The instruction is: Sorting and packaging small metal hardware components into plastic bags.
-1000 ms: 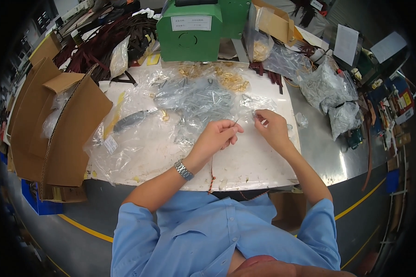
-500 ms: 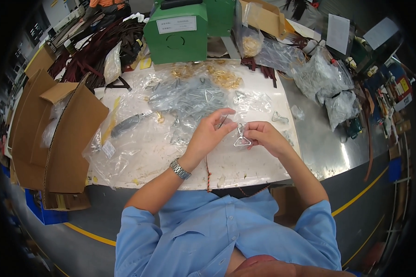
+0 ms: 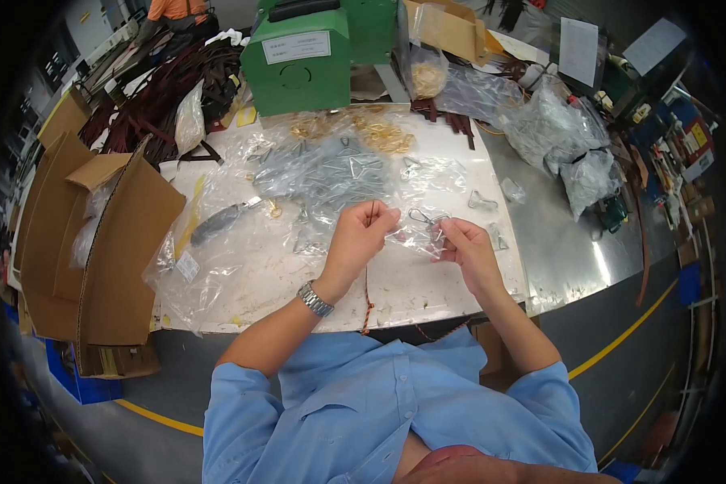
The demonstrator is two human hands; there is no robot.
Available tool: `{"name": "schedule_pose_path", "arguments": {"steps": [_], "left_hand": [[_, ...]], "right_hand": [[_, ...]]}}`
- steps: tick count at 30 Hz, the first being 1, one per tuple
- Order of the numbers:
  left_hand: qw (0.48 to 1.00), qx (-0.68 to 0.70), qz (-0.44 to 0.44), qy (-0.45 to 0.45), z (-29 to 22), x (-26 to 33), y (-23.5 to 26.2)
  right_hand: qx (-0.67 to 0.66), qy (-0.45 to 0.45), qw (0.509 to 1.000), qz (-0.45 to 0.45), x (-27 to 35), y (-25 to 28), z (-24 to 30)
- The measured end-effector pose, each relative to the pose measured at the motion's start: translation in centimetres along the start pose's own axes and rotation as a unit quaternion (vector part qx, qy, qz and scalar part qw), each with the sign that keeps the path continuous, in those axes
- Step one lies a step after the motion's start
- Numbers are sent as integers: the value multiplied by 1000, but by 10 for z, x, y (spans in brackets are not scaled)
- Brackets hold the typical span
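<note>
My right hand (image 3: 469, 252) pinches a silver metal snap hook (image 3: 422, 215) between thumb and fingers. Its loop points left, and its other end is partly covered by my fingers. Clear plastic film (image 3: 415, 239) spans the space between my hands, around or behind the hook; which cannot be told. My left hand (image 3: 360, 244), with a metal-banded watch (image 3: 315, 298) on its wrist, is closed with the fingertips at the film's left edge. A thin dark sliver, too small to name, sticks up between its fingers. Beyond my hands lies a heap of similar bagged metal hooks (image 3: 331, 179).
An open cardboard box (image 3: 129, 250) stands at the left, near a dark-handled tool (image 3: 216, 222). Behind the heap are bagged gold-coloured pieces (image 3: 387, 133) and a green machine (image 3: 298, 77). Dark straps (image 3: 149, 113) pile up far left; plastic bags (image 3: 548, 125) lie right. A person in orange (image 3: 177, 10) is far off.
The hook has turned from upright to lying sideways in my right hand, which has shifted slightly right. Clear film now shows between my hands. The left fingers have closed further.
</note>
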State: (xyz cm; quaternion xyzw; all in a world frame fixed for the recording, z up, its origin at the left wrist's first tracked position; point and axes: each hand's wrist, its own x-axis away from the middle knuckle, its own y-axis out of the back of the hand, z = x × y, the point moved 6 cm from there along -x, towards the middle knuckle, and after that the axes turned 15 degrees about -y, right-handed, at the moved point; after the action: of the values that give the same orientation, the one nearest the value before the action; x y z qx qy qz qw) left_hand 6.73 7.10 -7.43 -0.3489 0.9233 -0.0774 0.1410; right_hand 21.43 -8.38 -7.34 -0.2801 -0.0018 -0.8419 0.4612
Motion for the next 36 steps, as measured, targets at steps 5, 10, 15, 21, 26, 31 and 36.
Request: {"name": "schedule_pose_path", "arguments": {"steps": [5, 10, 15, 21, 26, 31, 36], "left_hand": [[1000, 13, 2, 13, -5, 2, 0], [999, 29, -13, -26, -27, -1, -21], [988, -46, 147, 17, 0, 5, -18], [977, 105, 156, 102, 5, 12, -31], [968, 135, 171, 123, 4, 18, -36], [961, 160, 184, 134, 4, 20, -37], [980, 115, 138, 84, 0, 15, -34]], "right_hand": [[117, 103, 988, -10, 12, 1, 29], [263, 136, 955, -26, 19, 4, 46], [311, 126, 942, -4, 25, -8, 54], [440, 199, 870, -101, 34, -16, 80], [545, 212, 805, -97, 39, -33, 96], [314, 182, 931, -44, 25, -19, 86], [146, 137, 980, -4, 16, -27, 22]]}}
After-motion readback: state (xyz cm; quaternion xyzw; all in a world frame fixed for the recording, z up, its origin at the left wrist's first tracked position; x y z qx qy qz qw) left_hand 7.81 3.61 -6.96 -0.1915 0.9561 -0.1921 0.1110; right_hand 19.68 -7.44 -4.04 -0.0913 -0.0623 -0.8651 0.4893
